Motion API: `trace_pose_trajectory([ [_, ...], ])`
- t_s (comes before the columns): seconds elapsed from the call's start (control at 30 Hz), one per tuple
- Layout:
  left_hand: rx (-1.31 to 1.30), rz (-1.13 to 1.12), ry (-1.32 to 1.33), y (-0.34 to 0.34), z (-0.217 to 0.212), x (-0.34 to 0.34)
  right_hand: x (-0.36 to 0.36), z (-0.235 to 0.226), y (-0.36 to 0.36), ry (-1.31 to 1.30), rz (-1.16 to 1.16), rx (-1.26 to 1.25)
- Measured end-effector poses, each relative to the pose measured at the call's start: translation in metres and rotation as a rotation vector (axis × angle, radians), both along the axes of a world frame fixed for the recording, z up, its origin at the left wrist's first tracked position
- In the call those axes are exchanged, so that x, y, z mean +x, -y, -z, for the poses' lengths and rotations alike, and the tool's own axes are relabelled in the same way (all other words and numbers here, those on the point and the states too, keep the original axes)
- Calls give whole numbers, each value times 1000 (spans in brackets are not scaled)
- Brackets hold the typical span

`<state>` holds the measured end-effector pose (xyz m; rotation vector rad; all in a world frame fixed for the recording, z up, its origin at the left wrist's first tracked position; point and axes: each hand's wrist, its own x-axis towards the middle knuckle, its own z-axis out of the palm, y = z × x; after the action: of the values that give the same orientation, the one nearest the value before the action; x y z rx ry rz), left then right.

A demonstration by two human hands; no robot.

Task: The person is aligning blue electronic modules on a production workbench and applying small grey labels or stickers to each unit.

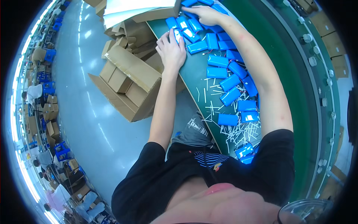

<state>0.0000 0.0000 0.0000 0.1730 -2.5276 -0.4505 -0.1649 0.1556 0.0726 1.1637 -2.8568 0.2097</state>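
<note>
Many blue wrapped battery packs lie on a green bench along its left edge, some with short wires. My left hand is at the bench's far left edge, its thumb and index finger around a blue battery pack. Farther off and to the right, my right hand is over other blue packs, with its index finger stretched to the left. Nothing shows between its visible fingers; its underside is hidden. Thin white sticks or tubes are scattered among the nearer packs.
An open cardboard box stands left of the bench, beside my left forearm. White sheets rest on a carton at the far end. A green conveyor belt runs on the right. Other people and blue crates are far left.
</note>
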Motion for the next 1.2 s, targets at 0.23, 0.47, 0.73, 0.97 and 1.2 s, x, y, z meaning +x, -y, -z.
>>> trace_pose_trajectory([
  [0.23, 132, 43, -123, 5, 8, 14, 43, -27, -131, 130, -10, -633],
  [0.47, -106, 186, -409, -20, -18, -23, 383, -98, -283, 199, 412, -549],
  [0.73, -422, 308, 295, -23, -43, -191, 698, -67, -325, -219, 1400, -970],
  [0.97, -234, 380, 436, 4, -65, -210, 797, -26, -305, -498, 1848, -1186],
  [1.2, -266, 384, 470, 0, -55, -200, 766, -28, -331, -308, 1622, -1096],
])
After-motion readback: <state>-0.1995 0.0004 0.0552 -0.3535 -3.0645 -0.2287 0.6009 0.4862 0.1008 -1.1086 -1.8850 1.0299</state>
